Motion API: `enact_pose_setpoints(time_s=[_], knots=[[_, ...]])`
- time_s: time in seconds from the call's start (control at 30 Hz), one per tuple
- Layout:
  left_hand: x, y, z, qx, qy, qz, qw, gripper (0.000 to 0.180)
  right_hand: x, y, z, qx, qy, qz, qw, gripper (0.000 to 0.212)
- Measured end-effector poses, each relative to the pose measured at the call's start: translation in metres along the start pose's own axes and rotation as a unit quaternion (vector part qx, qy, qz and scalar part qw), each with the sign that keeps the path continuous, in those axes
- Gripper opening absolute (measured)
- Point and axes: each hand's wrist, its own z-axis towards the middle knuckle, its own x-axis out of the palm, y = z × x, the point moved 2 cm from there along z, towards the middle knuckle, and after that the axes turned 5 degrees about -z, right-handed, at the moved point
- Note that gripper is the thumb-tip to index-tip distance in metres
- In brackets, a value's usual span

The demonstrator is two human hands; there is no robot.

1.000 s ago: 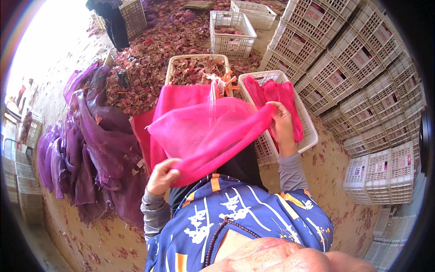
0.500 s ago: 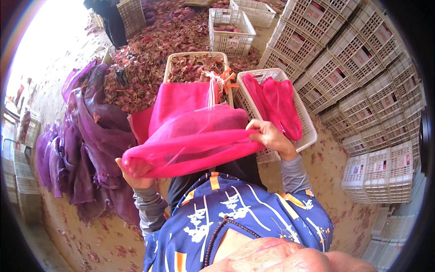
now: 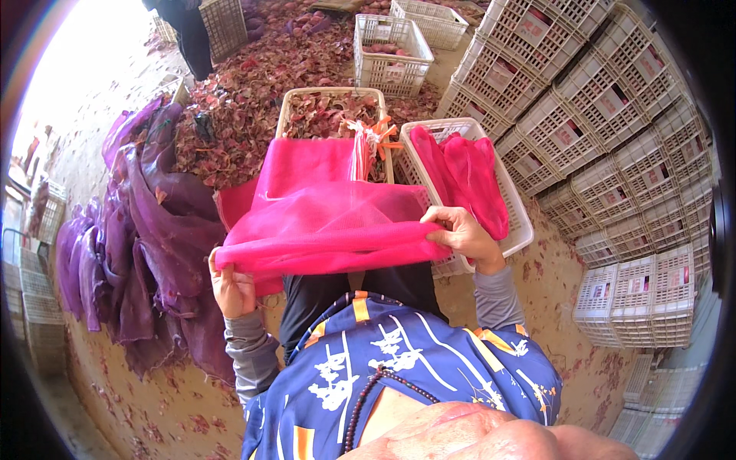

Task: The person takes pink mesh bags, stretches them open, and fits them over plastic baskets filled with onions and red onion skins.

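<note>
A bright pink mesh bag (image 3: 330, 238) is stretched sideways above my lap, its near edge gathered into a thick fold. My left hand (image 3: 232, 290) pinches the fold's left end, and my right hand (image 3: 464, 236) grips the right end between thumb and fingers. Under and beyond it, more pink mesh (image 3: 310, 161) lies over a cream crate (image 3: 290, 115) filled with dry reddish skins. A bundle of white and orange ties (image 3: 370, 142) hangs at that crate's right side. Folded pink mesh bags (image 3: 464, 172) lie in a white crate (image 3: 524, 230) near my right hand.
Purple netting (image 3: 153, 245) is heaped on the left. Stacked white crates (image 3: 590, 115) rise along the right. Dry skins (image 3: 253, 100) cover the floor ahead, with a crate of reddish produce (image 3: 392, 65) farther off. A person in dark trousers (image 3: 192, 38) stands at far left.
My left hand has come out from inside the mesh and now holds its left end from outside. The near edge has been drawn into a straighter, tighter fold. My right hand keeps its grip.
</note>
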Motion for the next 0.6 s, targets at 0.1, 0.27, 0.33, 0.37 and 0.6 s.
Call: enact_pose_setpoints(time_s=[0.1,0.27,0.33,0.37,0.6], knots=[[-0.003,0.007,-0.003,-0.083,0.032,-0.107,0.990,0.027,-0.011,-0.014,0.005,-0.047,-0.134,-0.218,0.966,0.014],[0.048,0.016,-0.019,-0.128,0.143,0.020,0.981,0.030,-0.028,-0.020,0.010,-0.121,-0.351,-0.136,0.919,0.009],[0.074,0.019,-0.033,-0.133,0.141,0.211,0.958,0.032,-0.030,-0.017,0.011,-0.065,-0.340,0.183,0.920,0.015],[0.065,0.022,-0.036,-0.160,0.180,0.312,0.919,0.033,-0.033,-0.014,0.011,-0.036,-0.309,0.302,0.901,0.017],[0.050,0.005,-0.044,-0.209,-0.092,0.025,0.973,0.049,-0.036,-0.022,0.001,-0.016,-0.131,0.312,0.941,0.034]])
